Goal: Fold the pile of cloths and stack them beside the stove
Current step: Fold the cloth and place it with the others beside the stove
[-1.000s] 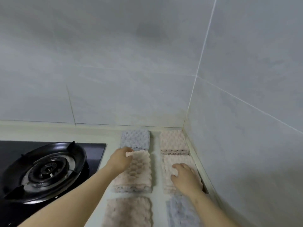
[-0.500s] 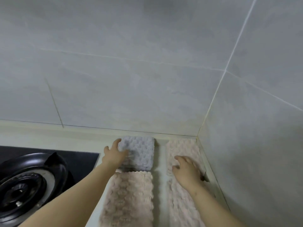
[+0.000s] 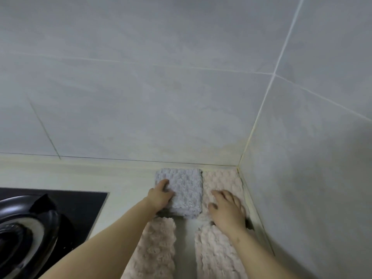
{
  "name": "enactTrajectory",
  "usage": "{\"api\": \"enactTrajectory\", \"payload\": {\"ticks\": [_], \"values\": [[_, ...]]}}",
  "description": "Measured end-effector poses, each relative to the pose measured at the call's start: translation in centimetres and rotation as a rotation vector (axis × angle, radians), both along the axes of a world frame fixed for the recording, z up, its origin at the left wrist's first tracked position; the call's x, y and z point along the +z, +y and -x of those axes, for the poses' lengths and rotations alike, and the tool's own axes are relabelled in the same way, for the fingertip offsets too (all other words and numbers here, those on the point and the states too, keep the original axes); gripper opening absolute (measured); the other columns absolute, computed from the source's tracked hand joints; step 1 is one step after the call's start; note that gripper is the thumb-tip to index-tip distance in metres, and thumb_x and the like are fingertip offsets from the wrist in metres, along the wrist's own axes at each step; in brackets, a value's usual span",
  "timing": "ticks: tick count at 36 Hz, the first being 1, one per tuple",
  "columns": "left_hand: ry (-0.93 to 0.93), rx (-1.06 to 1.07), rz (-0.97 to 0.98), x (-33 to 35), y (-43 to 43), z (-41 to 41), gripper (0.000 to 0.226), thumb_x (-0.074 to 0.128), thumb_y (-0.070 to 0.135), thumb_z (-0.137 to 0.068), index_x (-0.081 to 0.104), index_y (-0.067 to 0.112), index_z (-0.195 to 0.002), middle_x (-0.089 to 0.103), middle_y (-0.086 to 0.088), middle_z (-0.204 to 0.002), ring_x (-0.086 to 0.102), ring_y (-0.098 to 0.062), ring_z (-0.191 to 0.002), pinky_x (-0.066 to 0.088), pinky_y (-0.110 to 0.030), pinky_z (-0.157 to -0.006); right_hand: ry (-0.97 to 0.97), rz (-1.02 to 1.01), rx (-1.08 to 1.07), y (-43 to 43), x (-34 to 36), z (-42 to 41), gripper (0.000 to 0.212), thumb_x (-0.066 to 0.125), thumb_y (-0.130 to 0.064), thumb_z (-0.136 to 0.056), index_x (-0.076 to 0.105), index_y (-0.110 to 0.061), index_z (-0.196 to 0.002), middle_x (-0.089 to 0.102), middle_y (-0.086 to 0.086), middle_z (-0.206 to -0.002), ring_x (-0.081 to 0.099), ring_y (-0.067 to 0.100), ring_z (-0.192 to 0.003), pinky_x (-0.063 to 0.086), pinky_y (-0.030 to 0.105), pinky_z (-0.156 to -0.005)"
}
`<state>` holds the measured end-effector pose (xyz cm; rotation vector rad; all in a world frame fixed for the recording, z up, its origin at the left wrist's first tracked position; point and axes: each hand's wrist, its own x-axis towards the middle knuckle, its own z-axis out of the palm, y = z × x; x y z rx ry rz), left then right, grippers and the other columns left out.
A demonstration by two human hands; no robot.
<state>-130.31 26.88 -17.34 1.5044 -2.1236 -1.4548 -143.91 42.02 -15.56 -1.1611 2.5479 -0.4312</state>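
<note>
— Two hands are out over the counter [image 3: 124, 184]. How do they lie?

— Both forearms reach forward from the bottom edge toward the corner where the back wall [image 3: 141, 97] meets the side wall [image 3: 312, 178]. The left hand [image 3: 160, 198] is at the left edge of the grey cloth [image 3: 185, 190]. One digit is laid on top and the others are curled against it, so it grips that edge. The right hand [image 3: 227, 210] lies palm down, fingers straight and spread, pressing flat on the corner pink cloth [image 3: 221, 180].

— Where does the grey cloth sit, and how is it turned?

— It sits at the back of the counter, its far edge just beside the back wall and its right edge touching the corner pink cloth. It is folded and nearly square, a little longer front to back, with its edges in line with the walls. A dark shadow under its near edge suggests that side is raised off the counter.

— And the stove?

— The stove [image 3: 80, 208] is to the left, black glass with a burner ring [image 3: 30, 216]. A bare band of counter lies between it and the grey cloth.

— Any other cloths?

— Yes, nearer the person: a left pink strip [image 3: 157, 248] and a right pink strip [image 3: 213, 256], one beside each forearm. Each has its long axis running front to back, with a gap of counter between them. The right wrist hides where the right pink strip ends, so I cannot tell whether it touches the corner pink cloth.
</note>
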Motion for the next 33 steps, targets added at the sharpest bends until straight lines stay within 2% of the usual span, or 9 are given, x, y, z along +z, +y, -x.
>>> {"api": "enactTrajectory", "payload": {"ticks": [4,8,13,17,22,24,27,31,33], "values": [[-0.132,0.014,0.096,1.2,0.7,-0.6,0.054,0.047,0.036,-0.093,0.025,0.033,-0.142,0.025,-0.021,-0.144,0.045,-0.043,-0.119,0.037,-0.043,-0.105,-0.027,0.079,-0.026,0.2,0.5,-0.1,0.047,0.039,-0.027,-0.094,0.034,-0.030,-0.141,0.028,-0.005,-0.151,0.022,0.020,-0.138,0.019,0.034,-0.112],[-0.142,-0.014,0.291,3.0,2.1,-2.9,0.056,0.046,0.036,-0.093,0.023,0.030,-0.144,0.009,-0.014,-0.153,0.036,-0.039,-0.129,0.033,-0.044,-0.107,-0.034,0.125,-0.028,0.8,1.1,-0.9,0.046,0.041,-0.028,-0.094,0.037,-0.028,-0.140,0.032,-0.005,-0.149,0.023,0.019,-0.139,0.020,0.035,-0.113],[-0.105,0.028,0.385,3.7,3.6,-7.7,0.046,0.052,0.030,-0.091,0.039,0.024,-0.135,0.031,-0.010,-0.142,0.047,-0.030,-0.116,0.043,-0.037,-0.096,0.019,0.124,0.000,3.0,1.8,-2.4,0.043,0.042,-0.029,-0.095,0.041,-0.027,-0.137,0.036,-0.005,-0.146,0.027,0.018,-0.137,0.021,0.032,-0.111],[-0.142,0.174,0.176,3.5,4.9,-10.7,0.050,0.051,0.030,-0.092,0.033,0.019,-0.137,0.029,-0.016,-0.139,0.057,-0.031,-0.097,0.047,-0.033,-0.076,0.044,0.143,0.063,5.1,2.2,-3.3,0.038,0.046,-0.025,-0.093,0.049,-0.024,-0.131,0.048,-0.002,-0.135,0.044,0.019,-0.123,0.035,0.028,-0.102],[-0.227,0.229,-0.132,2.8,6.6,-12.7,0.064,0.042,0.038,-0.095,0.015,0.012,-0.146,0.031,-0.015,-0.143,0.042,-0.033,-0.121,0.044,-0.040,-0.092,0.079,0.125,0.162,7.4,3.1,-3.5,0.027,0.047,-0.021,-0.091,0.058,-0.022,-0.116,0.056,-0.003,-0.118,0.049,0.016,-0.113,0.042,0.026,-0.090],[-0.285,0.230,-0.196,2.7,7.5,-13.1,0.063,0.045,0.039,-0.094,0.020,0.009,-0.144,0.035,-0.015,-0.140,0.045,-0.033,-0.119,0.044,-0.040,-0.091,0.079,0.107,0.152,7.9,3.1,-3.6,0.022,0.048,-0.022,-0.090,0.058,-0.021,-0.109,0.056,-0.001,-0.115,0.051,0.017,-0.109,0.043,0.026,-0.085],[-0.230,0.244,-0.265,2.4,8.3,-13.2,0.062,0.051,0.044,-0.090,0.031,0.010,-0.138,0.043,-0.016,-0.133,0.049,-0.035,-0.108,0.043,-0.042,-0.076,0.050,0.090,0.153,8.6,3.1,-4.1,0.016,0.050,-0.026,-0.090,0.054,-0.019,-0.105,0.055,-0.003,-0.112,0.057,0.018,-0.099,0.046,0.027,-0.081],[-0.073,0.278,-0.339,2.5,9.2,-12.0,0.037,0.053,0.034,-0.091,0.049,0.009,-0.117,0.053,-0.010,-0.090,0.050,-0.023,-0.075,0.042,-0.034,-0.065,0.073,0.050,0.189,9.4,3.1,-4.3,0.015,0.049,-0.028,-0.090,0.041,-0.023,-0.102,0.051,-0.011,-0.080,0.055,0.016,-0.082,0.037,0.024,-0.058],[-0.043,0.256,-0.335,2.5,9.6,-11.0,0.032,0.053,0.029,-0.090,0.051,0.007,-0.113,0.055,-0.009,-0.088,0.049,-0.021,-0.069,0.044,-0.031,-0.063,0.056,0.022,0.210,9.6,3.0,-4.3,0.020,0.049,-0.029,-0.089,0.042,-0.023,-0.107,0.042,-0.014,-0.073,0.051,0.015,-0.078,0.029,0.019,-0.054]]}}
